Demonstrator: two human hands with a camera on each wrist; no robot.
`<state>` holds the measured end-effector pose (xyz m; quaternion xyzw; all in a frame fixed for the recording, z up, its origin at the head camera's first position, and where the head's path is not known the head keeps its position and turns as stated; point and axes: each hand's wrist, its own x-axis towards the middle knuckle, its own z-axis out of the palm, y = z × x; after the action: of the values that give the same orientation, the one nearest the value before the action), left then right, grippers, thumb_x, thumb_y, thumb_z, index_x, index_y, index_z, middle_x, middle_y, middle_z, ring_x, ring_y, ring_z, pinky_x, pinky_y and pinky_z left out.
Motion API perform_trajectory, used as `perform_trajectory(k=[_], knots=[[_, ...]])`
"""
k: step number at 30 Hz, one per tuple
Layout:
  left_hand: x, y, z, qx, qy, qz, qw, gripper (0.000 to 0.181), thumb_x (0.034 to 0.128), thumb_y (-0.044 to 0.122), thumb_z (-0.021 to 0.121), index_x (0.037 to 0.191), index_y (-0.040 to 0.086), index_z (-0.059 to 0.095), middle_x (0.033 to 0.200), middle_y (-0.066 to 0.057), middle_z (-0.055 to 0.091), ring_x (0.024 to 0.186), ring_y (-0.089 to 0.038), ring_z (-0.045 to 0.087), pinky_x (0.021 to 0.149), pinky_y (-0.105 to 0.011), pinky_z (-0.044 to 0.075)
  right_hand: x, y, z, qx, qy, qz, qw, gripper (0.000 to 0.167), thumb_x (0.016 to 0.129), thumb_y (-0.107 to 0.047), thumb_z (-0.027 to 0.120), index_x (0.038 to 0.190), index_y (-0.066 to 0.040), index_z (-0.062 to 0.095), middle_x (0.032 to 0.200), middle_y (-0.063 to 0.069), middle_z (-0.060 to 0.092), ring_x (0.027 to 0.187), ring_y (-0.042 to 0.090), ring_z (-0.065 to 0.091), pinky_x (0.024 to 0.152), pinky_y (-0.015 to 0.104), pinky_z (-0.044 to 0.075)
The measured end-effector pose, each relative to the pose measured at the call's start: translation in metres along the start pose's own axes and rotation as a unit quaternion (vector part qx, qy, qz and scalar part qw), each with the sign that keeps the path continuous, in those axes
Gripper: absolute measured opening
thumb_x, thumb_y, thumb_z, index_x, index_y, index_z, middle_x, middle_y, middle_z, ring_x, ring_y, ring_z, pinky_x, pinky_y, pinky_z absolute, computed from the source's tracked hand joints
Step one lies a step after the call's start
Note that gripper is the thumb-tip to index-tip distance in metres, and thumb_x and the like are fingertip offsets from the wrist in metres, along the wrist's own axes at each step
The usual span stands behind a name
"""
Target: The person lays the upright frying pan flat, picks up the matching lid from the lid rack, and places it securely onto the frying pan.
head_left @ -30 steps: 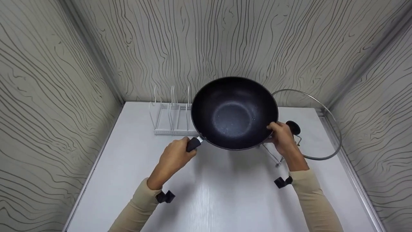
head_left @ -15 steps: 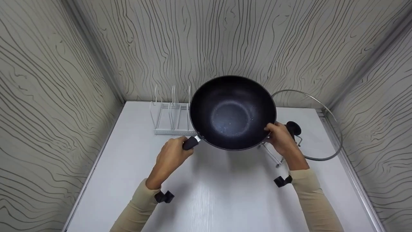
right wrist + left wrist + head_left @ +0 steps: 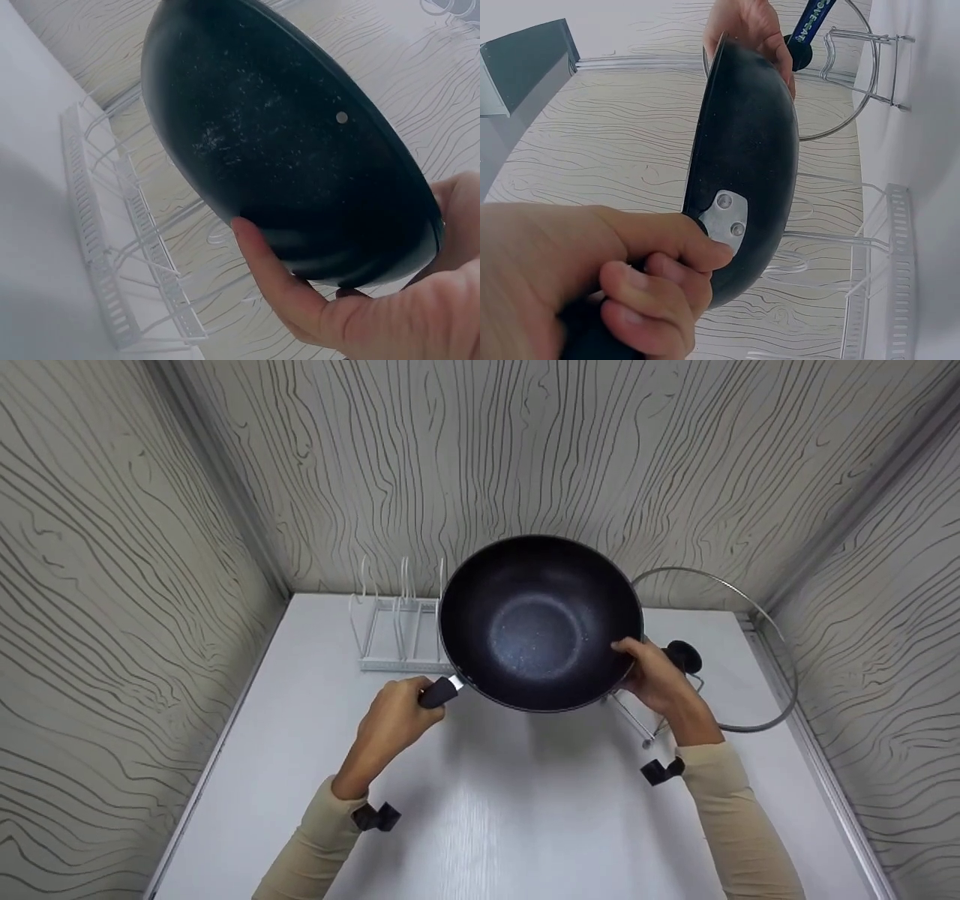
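A black wok is held up off the white table, tilted so its inside faces the head view. My left hand grips its dark handle, fingers curled round it; the left wrist view shows the riveted metal bracket close by the thumb. At the opposite edge, my right hand pinches the rim, thumb on the inside. In the right wrist view a finger of that hand presses the wok's outer underside. The wok hides part of the white rack behind it.
A glass lid with a metal rim stands at the right, partly behind my right hand. Near it are a black knob-like piece and a wire stand. Patterned walls enclose the table's back and sides.
The wok has shifted slightly left, with both hands still on it. My right wrist has lifted slightly. The rack and lid stay where they were.
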<state>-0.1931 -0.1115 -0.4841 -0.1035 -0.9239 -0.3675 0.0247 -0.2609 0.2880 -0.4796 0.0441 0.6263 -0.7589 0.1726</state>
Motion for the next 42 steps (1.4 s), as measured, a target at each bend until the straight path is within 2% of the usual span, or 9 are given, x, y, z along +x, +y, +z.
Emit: perform_trajectory(k=[4, 10, 14, 17, 23, 28, 32, 38, 42], knots=[[-0.001, -0.004, -0.001, -0.017, -0.013, -0.001, 0.9998, 0.021, 0.0838, 0.000, 0.074, 0.105, -0.001, 0.078, 0.083, -0.008, 0.077, 0.061, -0.011, 0.058, 0.059, -0.027, 0.048, 0.002, -0.004, -0.005, -0.022, 0.041, -0.008, 0.9989, 0.054, 0.111, -0.026, 0.049, 0.153, -0.002, 0.025, 0.122, 0.004, 0.062, 0.099, 0.010, 0.072, 0.086, 0.026, 0.059], [-0.003, -0.010, -0.003, -0.017, -0.025, 0.009, 0.9995, 0.020, 0.0819, 0.000, 0.076, 0.101, 0.000, 0.079, 0.081, -0.006, 0.075, 0.060, -0.009, 0.055, 0.057, -0.025, 0.045, 0.000, -0.007, -0.014, -0.088, 0.075, -0.015, 0.9932, 0.071, 0.112, -0.033, 0.051, 0.169, -0.004, 0.019, 0.108, -0.004, 0.070, 0.083, 0.006, 0.074, 0.068, 0.021, 0.059], [-0.004, -0.012, -0.004, 0.005, -0.019, 0.013, 0.9997, 0.016, 0.0802, 0.002, 0.075, 0.095, 0.005, 0.080, 0.074, 0.000, 0.070, 0.056, -0.008, 0.051, 0.055, -0.025, 0.042, -0.005, -0.002, -0.017, -0.123, 0.075, -0.033, 0.9890, 0.068, 0.111, -0.026, 0.049, 0.167, 0.002, 0.022, 0.100, -0.005, 0.074, 0.077, 0.005, 0.074, 0.067, 0.020, 0.059], [-0.005, -0.013, -0.006, 0.026, -0.016, 0.010, 0.9995, 0.015, 0.0797, 0.003, 0.075, 0.093, 0.007, 0.080, 0.071, 0.003, 0.068, 0.055, -0.008, 0.049, 0.054, -0.026, 0.041, -0.010, 0.003, -0.018, -0.142, 0.072, -0.048, 0.9860, 0.065, 0.108, -0.016, 0.047, 0.164, 0.008, 0.024, 0.104, -0.002, 0.072, 0.082, 0.006, 0.074, 0.072, 0.021, 0.060], [-0.004, -0.016, -0.009, 0.066, -0.008, 0.009, 0.9977, 0.011, 0.0802, 0.011, 0.078, 0.091, 0.011, 0.079, 0.070, 0.005, 0.066, 0.057, -0.010, 0.049, 0.054, -0.028, 0.039, -0.017, 0.013, -0.016, -0.123, 0.065, -0.064, 0.9882, 0.064, 0.103, -0.004, 0.045, 0.161, 0.014, 0.025, 0.121, 0.011, 0.064, 0.094, 0.010, 0.074, 0.080, 0.025, 0.063], [-0.002, -0.020, -0.010, 0.098, 0.010, 0.008, 0.9951, 0.014, 0.0782, 0.016, 0.082, 0.092, 0.013, 0.081, 0.071, 0.004, 0.069, 0.057, -0.012, 0.050, 0.053, -0.029, 0.040, -0.023, 0.019, -0.011, -0.121, 0.068, -0.064, 0.9883, 0.067, 0.100, -0.001, 0.044, 0.163, 0.009, 0.024, 0.137, 0.023, 0.055, 0.097, 0.010, 0.073, 0.082, 0.026, 0.062], [-0.001, -0.023, -0.009, 0.126, 0.031, 0.014, 0.9914, 0.013, 0.0756, 0.018, 0.085, 0.087, 0.013, 0.081, 0.067, 0.003, 0.069, 0.055, -0.013, 0.051, 0.051, -0.030, 0.039, -0.027, 0.025, -0.009, -0.117, 0.070, -0.062, 0.9887, 0.068, 0.098, 0.000, 0.045, 0.162, 0.008, 0.024, 0.142, 0.027, 0.052, 0.096, 0.011, 0.072, 0.081, 0.027, 0.062], [0.000, -0.031, -0.006, 0.161, 0.054, 0.025, 0.9851, 0.013, 0.0724, 0.020, 0.085, 0.071, 0.015, 0.074, 0.057, 0.007, 0.056, 0.052, -0.013, 0.045, 0.048, -0.030, 0.034, -0.033, 0.035, -0.006, -0.101, 0.072, -0.062, 0.9903, 0.072, 0.094, 0.005, 0.044, 0.163, 0.005, 0.023, 0.147, 0.029, 0.047, 0.098, 0.012, 0.072, 0.082, 0.029, 0.062], [-0.001, -0.038, -0.003, 0.162, 0.056, 0.030, 0.9847, 0.016, 0.0732, 0.020, 0.083, 0.066, 0.014, 0.070, 0.055, 0.008, 0.051, 0.050, -0.012, 0.042, 0.047, -0.028, 0.032, -0.039, 0.043, -0.005, -0.100, 0.068, -0.061, 0.9908, 0.075, 0.093, 0.007, 0.044, 0.164, 0.000, 0.023, 0.153, 0.031, 0.044, 0.101, 0.014, 0.072, 0.083, 0.030, 0.062]])
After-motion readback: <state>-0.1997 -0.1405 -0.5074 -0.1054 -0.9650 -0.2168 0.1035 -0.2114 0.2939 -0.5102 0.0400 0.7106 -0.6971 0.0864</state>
